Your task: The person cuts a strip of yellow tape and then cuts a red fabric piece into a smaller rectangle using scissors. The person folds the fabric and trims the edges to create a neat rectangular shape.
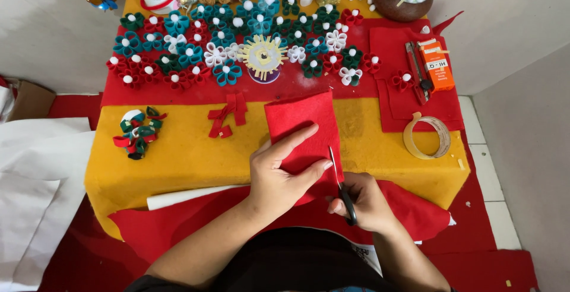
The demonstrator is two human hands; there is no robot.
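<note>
My left hand (279, 170) grips a rectangular piece of red felt (303, 123), thumb on top and fingers under its lower edge, holding it over the yellow-covered table (190, 149). My right hand (359, 203) holds black-handled scissors (339, 182). Their blades run up along the felt's right edge, cutting into it. A larger sheet of red felt (415, 209) hangs over the table's near edge beneath both hands.
Several red, green, teal and white felt flowers (225, 45) cover the back of the table around a yellow sun-shaped piece (263, 56). Red felt strips (227, 114) and a pile of loops (138, 132) lie left. A tape roll (427, 137) and an orange stapler (430, 66) sit right.
</note>
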